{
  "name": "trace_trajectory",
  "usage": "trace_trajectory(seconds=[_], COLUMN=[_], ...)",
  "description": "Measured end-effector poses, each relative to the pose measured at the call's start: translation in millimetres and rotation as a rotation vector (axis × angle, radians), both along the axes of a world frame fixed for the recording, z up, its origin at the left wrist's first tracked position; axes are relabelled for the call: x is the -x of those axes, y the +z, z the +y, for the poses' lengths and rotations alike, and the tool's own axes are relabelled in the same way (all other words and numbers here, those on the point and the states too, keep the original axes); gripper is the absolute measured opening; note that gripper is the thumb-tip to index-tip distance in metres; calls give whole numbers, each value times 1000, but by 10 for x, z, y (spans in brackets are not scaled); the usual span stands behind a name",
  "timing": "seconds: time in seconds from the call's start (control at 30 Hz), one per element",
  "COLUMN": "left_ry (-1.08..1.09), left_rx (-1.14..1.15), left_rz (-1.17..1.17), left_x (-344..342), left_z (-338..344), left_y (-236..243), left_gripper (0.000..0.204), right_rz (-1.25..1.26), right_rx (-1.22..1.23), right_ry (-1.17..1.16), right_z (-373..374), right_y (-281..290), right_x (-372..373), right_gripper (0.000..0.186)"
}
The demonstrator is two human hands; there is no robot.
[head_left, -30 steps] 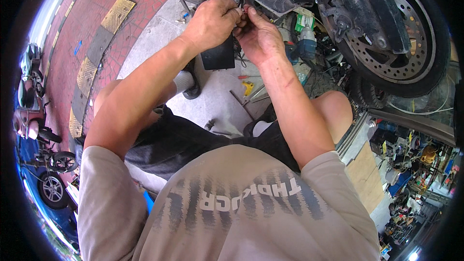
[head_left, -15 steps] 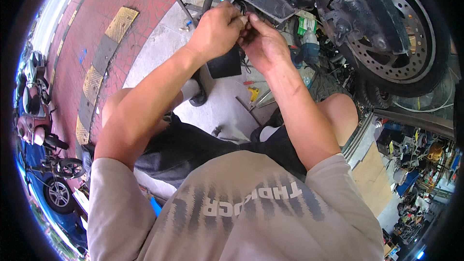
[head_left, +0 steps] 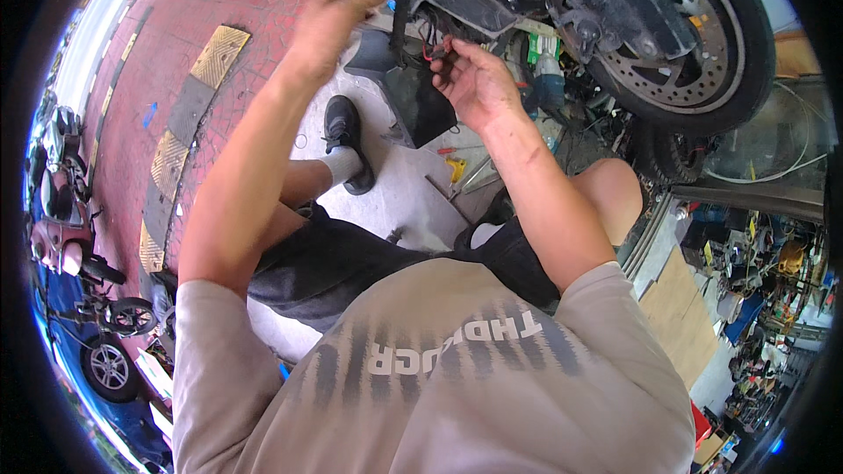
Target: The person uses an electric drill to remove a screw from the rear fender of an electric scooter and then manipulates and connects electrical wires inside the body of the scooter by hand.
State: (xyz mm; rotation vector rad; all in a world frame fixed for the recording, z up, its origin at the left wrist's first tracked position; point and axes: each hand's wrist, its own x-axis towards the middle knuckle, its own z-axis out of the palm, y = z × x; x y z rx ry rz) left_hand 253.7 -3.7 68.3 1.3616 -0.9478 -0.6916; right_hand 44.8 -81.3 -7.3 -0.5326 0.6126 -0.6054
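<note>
My right hand (head_left: 479, 83) is closed in a pinch on thin red and dark wires (head_left: 433, 46). The wires come out of an opening in the dark vehicle body panel (head_left: 465, 4). Whatever lies between the fingertips beyond the wires is too small to make out. My left hand (head_left: 334, 22) is raised to the left of a black upright bar (head_left: 404, 0), apart from the wires. Its fingers point right and are smeared by motion, so I cannot tell whether they hold anything. Below the wires is a black box-shaped part (head_left: 417, 105).
A wheel with a drilled brake disc (head_left: 685, 44) stands at the upper right. Beside it are a blue power drill (head_left: 549, 79) and a green box (head_left: 544, 46). A yellow-handled tool (head_left: 455, 167) lies on the floor. Parked motorbikes (head_left: 66, 219) line the left side.
My left hand has left the right hand and the wires, moving up and to the left. The right hand keeps its pinch in about the same place. The view has shifted slightly.
</note>
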Motion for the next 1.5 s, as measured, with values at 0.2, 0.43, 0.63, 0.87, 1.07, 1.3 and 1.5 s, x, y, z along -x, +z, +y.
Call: trace_trajectory(seconds=[0.2, 0.43, 0.63, 0.87, 1.07, 1.3, 1.5], left_ry=[-245, -101, -287, -143, -147, 56, 173], left_rx=[-326, -334, -284, -94, -144, -281, -313], left_rz=[-100, -310, -250, -13, -46, -233, -369], left_x=[176, -4, 103, 152, 188, 424, 457], left_z=[-128, -128, -248, -184, -201, -72, -29], left_y=[-246, -419, -566, -702, -694, -542, -502], left_gripper=[36, 21, 22, 21, 27, 39, 51], right_rz=[39, 17, 194, 886, 846, 1050, 1226], right_rx=[118, 318, 677, 1853, 1528, 1436, 1376], right_ry=[23, -166, -440, -381, -383, -311, -327], right_z=[49, 495, 470, 118, 127, 159, 183], right_y=[21, 161, 147, 483, 434, 320, 343], right_x=[-4, -266, 12, 148, 144, -142, -324], right_gripper=[9, 9, 54, 16, 17, 23, 25])
